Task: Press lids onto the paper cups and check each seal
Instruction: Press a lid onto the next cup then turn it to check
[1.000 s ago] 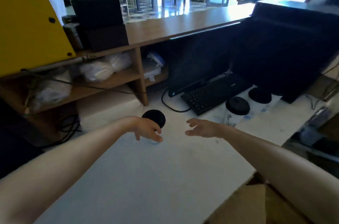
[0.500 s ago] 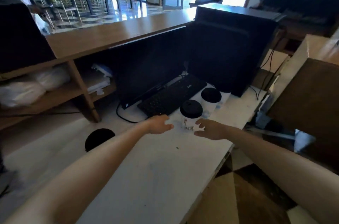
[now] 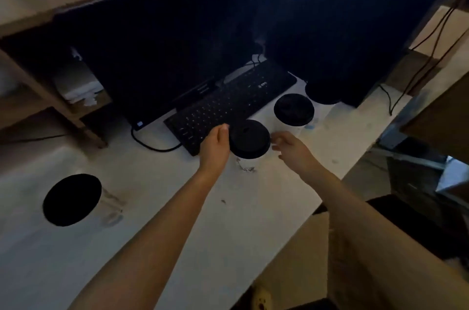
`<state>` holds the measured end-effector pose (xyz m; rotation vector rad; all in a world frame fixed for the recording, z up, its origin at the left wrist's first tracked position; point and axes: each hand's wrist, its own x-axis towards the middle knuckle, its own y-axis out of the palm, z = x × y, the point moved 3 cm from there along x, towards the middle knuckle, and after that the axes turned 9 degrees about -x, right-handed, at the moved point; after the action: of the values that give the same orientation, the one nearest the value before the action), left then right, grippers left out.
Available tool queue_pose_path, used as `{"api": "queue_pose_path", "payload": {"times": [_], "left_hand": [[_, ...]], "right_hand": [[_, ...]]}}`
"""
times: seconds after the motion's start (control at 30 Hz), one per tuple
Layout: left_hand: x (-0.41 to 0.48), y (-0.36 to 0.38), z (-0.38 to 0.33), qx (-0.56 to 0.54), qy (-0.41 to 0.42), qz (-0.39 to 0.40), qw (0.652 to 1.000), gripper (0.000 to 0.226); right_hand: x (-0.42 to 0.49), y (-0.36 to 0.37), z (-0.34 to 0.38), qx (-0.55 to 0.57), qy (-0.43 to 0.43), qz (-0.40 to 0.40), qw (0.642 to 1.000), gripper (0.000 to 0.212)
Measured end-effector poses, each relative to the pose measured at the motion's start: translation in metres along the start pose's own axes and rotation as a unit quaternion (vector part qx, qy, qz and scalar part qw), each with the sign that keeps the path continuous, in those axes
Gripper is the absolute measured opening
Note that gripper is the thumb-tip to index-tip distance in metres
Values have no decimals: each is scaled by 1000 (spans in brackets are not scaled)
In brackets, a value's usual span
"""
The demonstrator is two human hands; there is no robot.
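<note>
A white paper cup with a black lid [image 3: 249, 139] stands on the white counter [image 3: 152, 221] just in front of the keyboard. My left hand [image 3: 215, 147] is right against the lid's left side, fingers curved, touching or nearly so. My right hand [image 3: 289, 148] hovers open just right of the same cup, a small gap away. A second lidded cup [image 3: 294, 109] stands behind and to the right, and a third lidded cup [image 3: 322, 92] sits further back in shadow. Another lidded cup [image 3: 72, 199] stands alone at the far left.
A black keyboard [image 3: 228, 104] lies behind the cups under a dark monitor [image 3: 162, 55]. A large black box [image 3: 342, 25] fills the back right. A cable [image 3: 149, 143] curls left of the keyboard. The counter's edge runs diagonally at the right, with wooden shelves at the left.
The view swung right from the lone left cup to the cup group. Both hands left the left cup and moved right, closing in on either side of the nearest lidded cup.
</note>
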<state>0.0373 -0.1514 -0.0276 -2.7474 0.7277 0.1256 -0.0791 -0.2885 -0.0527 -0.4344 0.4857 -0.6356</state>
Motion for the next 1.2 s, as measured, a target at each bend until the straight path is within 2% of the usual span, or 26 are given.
{"api": "queue_pose_path", "payload": {"times": [0.13, 0.3, 0.6, 0.7, 0.77, 0.87, 1.07, 1.2], "left_hand": [[-10, 22, -7, -118, -32, 16, 992, 38], [-25, 22, 2, -151, -43, -27, 987, 32], [-61, -51, 28, -135, -38, -41, 989, 21], [-67, -64, 38, -153, -41, -54, 986, 26], [-69, -62, 40, -134, -31, -77, 988, 29], [-71, -56, 41, -125, -10, -101, 987, 27], [-67, -54, 42, -117, 7, -95, 989, 27], [-65, -61, 39, -110, -3, -41, 993, 25]], "right_hand": [[-5, 17, 12, 142, -17, 2, 990, 36], [-25, 33, 17, 185, -24, 15, 982, 34], [-76, 85, 33, 159, -55, 66, 983, 21], [-72, 90, 50, 126, -68, 41, 989, 22], [-66, 92, 65, 76, -109, 21, 991, 23], [-60, 103, 70, 39, -140, 27, 989, 26], [-54, 108, 63, 52, -130, 22, 990, 23], [-60, 108, 67, 72, -100, 17, 992, 27]]}}
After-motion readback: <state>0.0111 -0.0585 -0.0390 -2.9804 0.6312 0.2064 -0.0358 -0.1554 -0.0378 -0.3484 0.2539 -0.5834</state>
